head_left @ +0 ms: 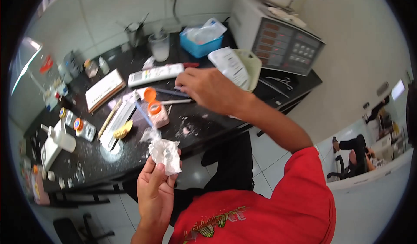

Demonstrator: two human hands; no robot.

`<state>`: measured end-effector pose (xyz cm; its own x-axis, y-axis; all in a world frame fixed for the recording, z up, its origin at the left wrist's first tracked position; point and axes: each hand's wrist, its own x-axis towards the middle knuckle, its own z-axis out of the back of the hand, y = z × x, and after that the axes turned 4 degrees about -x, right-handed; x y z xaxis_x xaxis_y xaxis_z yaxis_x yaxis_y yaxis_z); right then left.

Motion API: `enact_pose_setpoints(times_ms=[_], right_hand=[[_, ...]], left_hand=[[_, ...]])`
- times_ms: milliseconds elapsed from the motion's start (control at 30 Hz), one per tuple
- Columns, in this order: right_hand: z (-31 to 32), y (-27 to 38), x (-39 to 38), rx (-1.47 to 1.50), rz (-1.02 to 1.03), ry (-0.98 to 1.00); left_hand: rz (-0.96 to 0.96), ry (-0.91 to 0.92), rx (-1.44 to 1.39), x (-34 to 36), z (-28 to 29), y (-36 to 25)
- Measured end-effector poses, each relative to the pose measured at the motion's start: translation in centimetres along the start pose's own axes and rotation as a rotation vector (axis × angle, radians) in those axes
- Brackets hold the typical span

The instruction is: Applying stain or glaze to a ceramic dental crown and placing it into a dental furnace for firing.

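My left hand (154, 192) holds up a crumpled white piece (165, 156) near the bench's front edge; its material is unclear. My right hand (204, 87) reaches over the middle of the black bench, its fingers curled down by a thin blue stick (167, 92); what is between the fingertips is unclear. Below lie a pale stick (173, 102) and an open jar of pink powder (158, 119) with an orange lid (150, 94). A yellow dental cast (123, 130) sits left of the jar. A white remote-like device (154, 75) lies behind my right hand.
The black bench (95, 165) holds bottles (84, 129), a cup (159, 50), a blue basket (200, 46), a green container (254, 70) and scissors (282, 82). A grey machine (276, 35) stands at back right. A seated person (354, 152) is at far right.
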<state>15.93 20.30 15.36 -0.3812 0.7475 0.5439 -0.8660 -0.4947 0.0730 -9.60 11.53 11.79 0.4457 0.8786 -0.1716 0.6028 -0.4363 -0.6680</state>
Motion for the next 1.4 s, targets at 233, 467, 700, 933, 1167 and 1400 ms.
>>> enact_pose_setpoints(times_ms=[233, 467, 700, 933, 1167, 1400], right_hand=[[7.9, 3.0, -7.7, 0.067, -0.276, -0.312], [12.3, 1.9, -13.3, 0.138, -0.373, -0.372], [13.2, -0.8, -14.7, 0.056, -0.174, -0.233], [12.0, -2.1, -16.1, 0.099, -0.2, -0.128], [11.3, -2.9, -16.9, 0.099, -0.2, -0.11], [11.3, -2.3, -17.4, 0.125, -0.238, -0.069]], left_hand=[[0.13, 0.179, -0.06, 2.2, -4.0, 2.8], [0.237, 0.35, -0.092, 5.6, -9.3, 7.2], [0.367, 0.341, -0.177, 7.3, -12.2, 9.9], [0.427, 0.312, -0.198, 8.0, -13.1, 11.6], [0.459, 0.325, -0.162, 8.4, -13.5, 11.9], [0.456, 0.318, -0.157, 8.1, -12.8, 12.4]])
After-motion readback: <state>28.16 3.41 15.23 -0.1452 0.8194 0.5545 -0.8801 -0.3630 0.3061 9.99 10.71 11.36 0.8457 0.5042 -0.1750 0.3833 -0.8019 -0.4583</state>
